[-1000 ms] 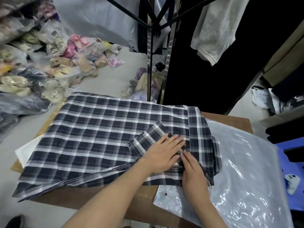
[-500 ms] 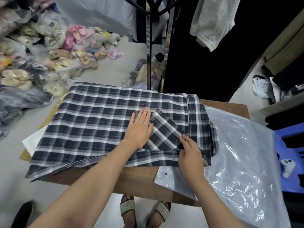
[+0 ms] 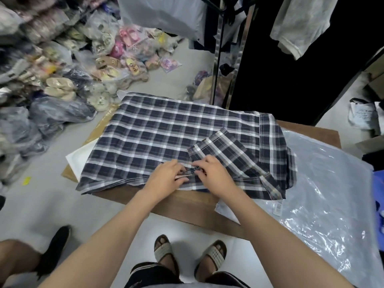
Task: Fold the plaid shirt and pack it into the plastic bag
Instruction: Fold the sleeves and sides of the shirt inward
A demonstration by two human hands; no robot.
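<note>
A grey floor [image 3: 166,84] is heaped at the left with many bagged sandals [image 3: 62,86]. One brown wooden table [image 3: 182,206] is covered by one plaid shirt [image 3: 158,138], laid flat, woven in navy and white checks, one sleeve folded across it. One clear, crinkled plastic bag [image 3: 324,196] lies flat just right of it, partly beneath. At the shirt's near hem, fabric is pinched by both the left hand [image 3: 166,179] and right hand [image 3: 214,173], fingertips nearly touching.

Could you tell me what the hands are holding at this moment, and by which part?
Both the left hand and right hand pinch the plaid shirt at its near hemmed edge.
</note>
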